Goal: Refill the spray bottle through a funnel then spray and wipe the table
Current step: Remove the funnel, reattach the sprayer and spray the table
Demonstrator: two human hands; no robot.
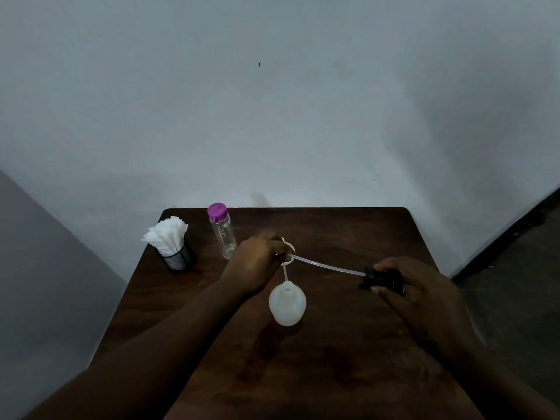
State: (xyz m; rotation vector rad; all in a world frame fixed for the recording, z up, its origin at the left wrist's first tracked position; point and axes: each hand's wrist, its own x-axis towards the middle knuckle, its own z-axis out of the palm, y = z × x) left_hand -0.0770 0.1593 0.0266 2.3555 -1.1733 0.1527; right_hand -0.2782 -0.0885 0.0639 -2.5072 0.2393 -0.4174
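Observation:
The white spray bottle (287, 304) stands uncapped in the middle of the dark wooden table (348, 237). My left hand (257, 262) is just behind it and grips a small pale funnel (289, 248), mostly hidden by my fingers. The funnel's thin stem (285, 274) points down at the bottle's mouth. My right hand (415, 289) grips the black spray head (380, 278) off to the right, above the table. Its clear dip tube (327, 266) stretches left, and its free end reaches the fingers of my left hand.
A clear water bottle with a purple cap (222, 230) stands at the back left. Beside it, a black mesh cup holds white tissues (169, 237). A grey wall rises right behind the table. The floor drops away on both sides.

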